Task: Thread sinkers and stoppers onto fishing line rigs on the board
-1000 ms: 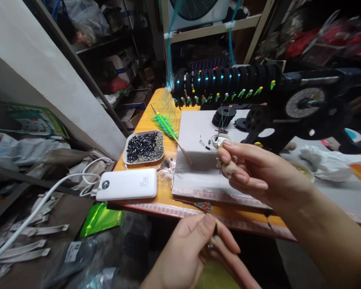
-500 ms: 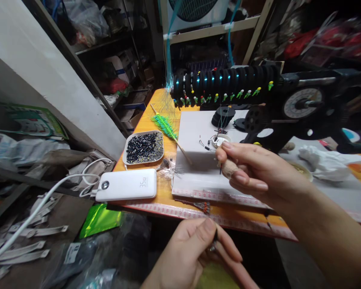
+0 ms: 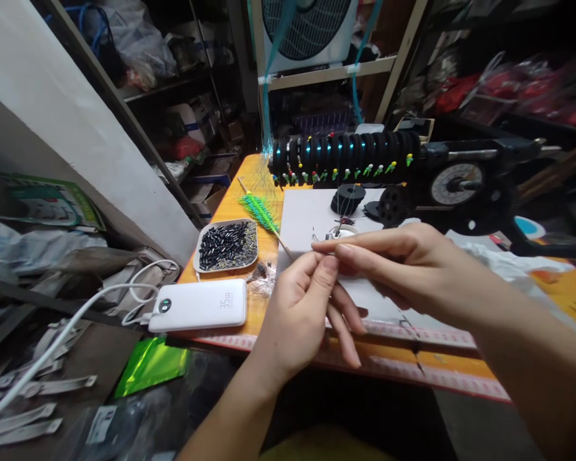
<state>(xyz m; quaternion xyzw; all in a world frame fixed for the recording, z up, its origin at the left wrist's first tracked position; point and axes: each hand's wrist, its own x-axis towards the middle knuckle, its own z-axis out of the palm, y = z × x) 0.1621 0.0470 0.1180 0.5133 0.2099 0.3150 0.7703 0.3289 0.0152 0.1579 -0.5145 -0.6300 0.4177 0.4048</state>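
Over the front of the white board [image 3: 304, 211], my two hands meet at the fingertips. My left hand [image 3: 300, 314] pinches with thumb and forefinger, its other fingers loosely bent below. My right hand [image 3: 408, 272] reaches in from the right, thumb and forefinger pressed together against the left fingertips. Whatever lies between the fingers is hidden or too small to name. Just behind them, a small round white dish [image 3: 348, 230] with dark bits is partly covered. Thin lines run down to it from a row of black spools [image 3: 345, 157] dotted with small coloured beads.
A white tray [image 3: 196, 261] of small black and metallic pieces stands left, behind a white power bank [image 3: 199, 306] with a cable. A green bristly stick [image 3: 262, 212] lies near the board. The black winding machine [image 3: 465, 182] occupies the right; a fan [image 3: 310, 29] stands behind.
My left hand has risen from below the table edge to meet my right hand, whose fingers have straightened. The tan lump seen in my right hand no longer shows. The view has shifted slightly.
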